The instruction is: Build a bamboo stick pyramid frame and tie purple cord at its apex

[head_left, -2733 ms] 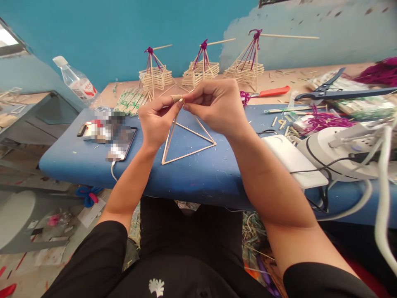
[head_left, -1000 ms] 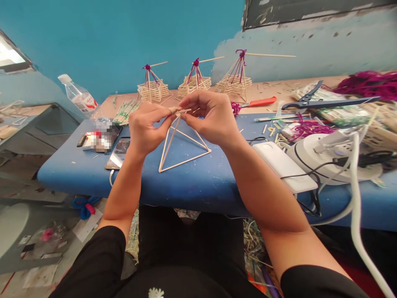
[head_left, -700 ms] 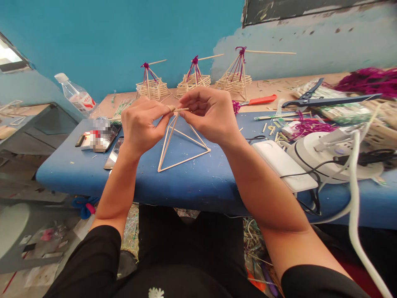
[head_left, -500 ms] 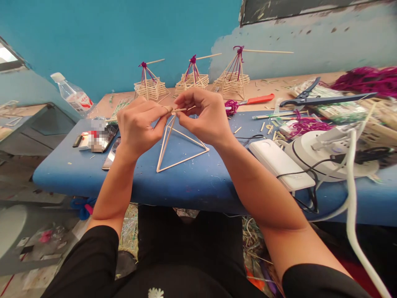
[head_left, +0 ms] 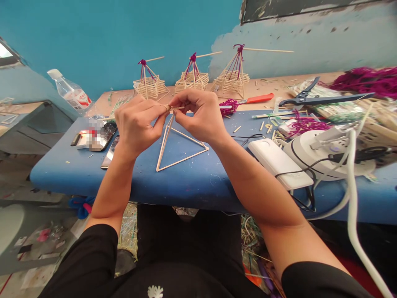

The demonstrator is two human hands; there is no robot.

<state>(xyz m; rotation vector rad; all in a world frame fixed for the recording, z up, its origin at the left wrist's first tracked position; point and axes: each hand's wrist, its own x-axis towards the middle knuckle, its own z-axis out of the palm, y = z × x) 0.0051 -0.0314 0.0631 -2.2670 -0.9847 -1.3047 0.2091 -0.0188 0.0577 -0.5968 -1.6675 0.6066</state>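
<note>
On the blue work surface stands a pyramid frame of thin wooden sticks [head_left: 182, 160], its base a triangle. My left hand [head_left: 138, 124] is closed in a pinch at the frame's top, where the sticks meet. From those fingertips a thin wooden stick [head_left: 177, 108] points right, level above the frame. My right hand [head_left: 200, 114] pinches at this stick between thumb and forefinger; its other fingers are curled. The exact joint at the tip is partly hidden by the fingers.
Behind stand three stick models [head_left: 192, 80] tied with purple yarn. To the right lie an orange-handled tool [head_left: 259, 98], dark shears [head_left: 325, 100], stick offcuts, a white power bank [head_left: 279, 163] and a white device with cables [head_left: 316, 153]. Phones and a plastic bottle [head_left: 70, 93] are left.
My right hand has shifted slightly left, closer to my left fingertips, along the stick. My left hand keeps its pinch, and the frame stays in place. The whole view has shifted a little.
</note>
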